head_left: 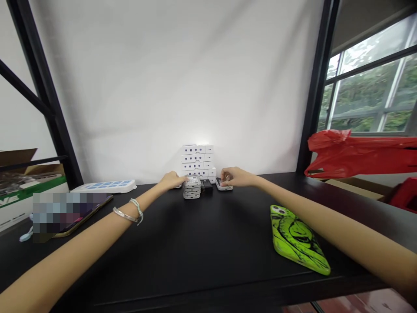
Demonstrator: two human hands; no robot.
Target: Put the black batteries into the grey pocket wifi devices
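Observation:
My left hand (171,180) reaches to a short stack of small white-rimmed electronic device housings (191,192), with its fingers closed against the left edge of the top one. My right hand (235,176) has its fingers curled in a pinch over a single white-rimmed housing (224,188) with a dark inside. What lies between those fingertips is too small to make out. Between the stack and the single housing sit small black blocks (206,187). Another pale piece (178,187) is partly hidden behind my left hand.
White boxes (197,158) stand piled against the wall. A green patterned phone (298,239) lies near my right forearm. On the left are a power strip (107,186), a blurred tablet-like device (87,215) and a carton (29,195). A red plastic bag (365,152) hangs at right.

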